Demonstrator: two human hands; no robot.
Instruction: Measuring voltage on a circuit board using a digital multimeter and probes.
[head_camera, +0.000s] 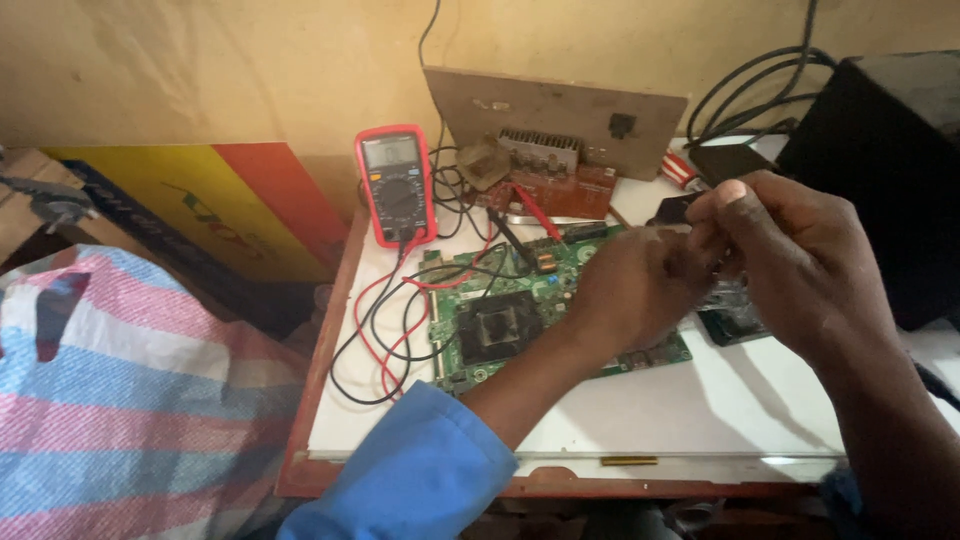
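As I look down from my head camera, my left hand (640, 290) and right hand (790, 250) meet above a green circuit board (500, 320) on the white tabletop (700, 410). My fingertips (715, 215) pinch together on something too small to identify. A red multimeter (395, 185) stands behind the board.

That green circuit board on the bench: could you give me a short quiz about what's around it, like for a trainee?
1. True or false: the multimeter has a red casing and stands at the back of the white work surface.
2. What colours are the meter's two test leads?
3. Where are the left hand and right hand: A) flat on the surface, B) together above the green circuit board, C) on the meter's dial?

Key
1. True.
2. Red and black.
3. B; what they pinch is too small to tell.
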